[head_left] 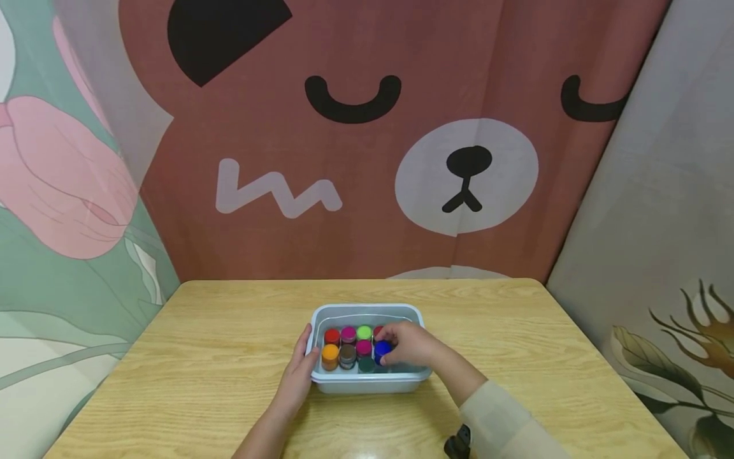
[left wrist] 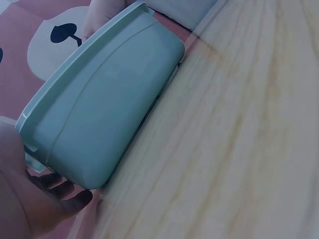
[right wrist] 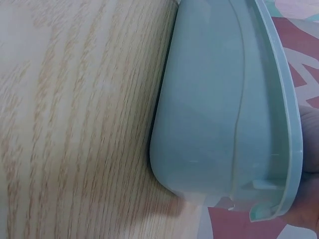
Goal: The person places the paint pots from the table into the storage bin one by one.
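A pale blue plastic tub (head_left: pixel 373 384) stands on the table, holding several small clear jars with coloured lids. My left hand (head_left: pixel 297 373) grips the tub's left end, thumb at the rim; in the left wrist view its fingers (left wrist: pixel 77 201) curl against the outside. Inside the tub, at the right, my right hand (head_left: pixel 413 344) pinches a blue-lidded jar (head_left: pixel 381 350). Nearby sit an orange-lidded jar (head_left: pixel 329 356), a brown one (head_left: pixel 347 355), a dark green one (head_left: pixel 366 364) and a lime one (head_left: pixel 364 332). The right hand partly covers a red lid (head_left: pixel 377 330).
The wood-grain table (head_left: pixel 229 357) extends on all sides of the tub. A small black object (head_left: pixel 457 442) lies by the right sleeve at the front edge of view. Behind the table hangs a bear-print curtain (head_left: pixel 367 242).
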A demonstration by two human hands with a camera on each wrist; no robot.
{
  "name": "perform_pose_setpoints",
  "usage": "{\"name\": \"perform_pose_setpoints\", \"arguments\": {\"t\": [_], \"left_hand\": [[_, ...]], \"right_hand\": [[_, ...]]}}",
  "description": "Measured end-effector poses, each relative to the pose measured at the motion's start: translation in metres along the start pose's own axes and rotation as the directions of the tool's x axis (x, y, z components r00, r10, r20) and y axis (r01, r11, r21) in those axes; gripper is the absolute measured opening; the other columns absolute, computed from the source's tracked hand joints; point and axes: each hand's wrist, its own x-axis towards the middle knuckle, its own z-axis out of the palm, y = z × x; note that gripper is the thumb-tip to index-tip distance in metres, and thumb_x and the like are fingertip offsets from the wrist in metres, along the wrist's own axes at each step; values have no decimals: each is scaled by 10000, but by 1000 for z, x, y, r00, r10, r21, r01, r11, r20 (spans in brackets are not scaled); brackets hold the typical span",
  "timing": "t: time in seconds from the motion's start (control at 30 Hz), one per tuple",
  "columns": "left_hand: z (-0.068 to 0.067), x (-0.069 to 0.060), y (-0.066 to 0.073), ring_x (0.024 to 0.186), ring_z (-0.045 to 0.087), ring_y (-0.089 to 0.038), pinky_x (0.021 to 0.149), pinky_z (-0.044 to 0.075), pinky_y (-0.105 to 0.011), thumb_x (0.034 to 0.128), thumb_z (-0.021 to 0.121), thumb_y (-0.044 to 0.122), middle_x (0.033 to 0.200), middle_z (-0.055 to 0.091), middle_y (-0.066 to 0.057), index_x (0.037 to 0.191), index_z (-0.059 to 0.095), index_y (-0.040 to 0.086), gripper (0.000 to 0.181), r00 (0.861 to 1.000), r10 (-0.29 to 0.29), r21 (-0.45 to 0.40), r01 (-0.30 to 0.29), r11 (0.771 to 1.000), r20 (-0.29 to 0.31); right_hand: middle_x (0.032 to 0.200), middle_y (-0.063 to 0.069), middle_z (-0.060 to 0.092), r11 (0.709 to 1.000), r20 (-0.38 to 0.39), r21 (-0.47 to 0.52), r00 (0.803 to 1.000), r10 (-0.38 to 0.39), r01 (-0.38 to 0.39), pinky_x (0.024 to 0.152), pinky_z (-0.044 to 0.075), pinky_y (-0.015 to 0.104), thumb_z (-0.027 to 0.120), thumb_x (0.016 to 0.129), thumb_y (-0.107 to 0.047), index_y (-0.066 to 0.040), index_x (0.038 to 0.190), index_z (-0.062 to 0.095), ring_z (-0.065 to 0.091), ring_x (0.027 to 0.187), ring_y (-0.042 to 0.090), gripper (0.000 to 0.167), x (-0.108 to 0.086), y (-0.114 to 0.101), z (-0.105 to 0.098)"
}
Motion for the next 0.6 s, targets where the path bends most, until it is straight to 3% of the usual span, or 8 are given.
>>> {"name": "perform_pose_setpoints", "arguments": {"t": [0.43, 0.6], "left_hand": [[-1, -1, 2, 1510, 57, -426, 1197, 66, -645, 1056, 355, 229, 1651, 104, -155, 1586, 138, 152, 578, 1000, 20, 14, -20, 1000, -8], [-1, -2, 2, 1509, 53, -429, 1200, 63, -638, 1055, 354, 210, 1648, 100, -169, 1585, 135, 139, 578, 999, 32, 5, -32, 999, -2]], "right_hand": [[1002, 65, 721, 1000, -15, -18, 1000, 20, -20, 944, 538, 465, 845, 749, -119, -42, 1041, 697, 664, 990, 240, 336, 7, -1, 5], [974, 65, 725, 1000, -21, -23, 1000, -13, 13, 906, 554, 431, 845, 744, -109, -35, 1024, 700, 668, 957, 227, 323, 9, 2, 9]]}}
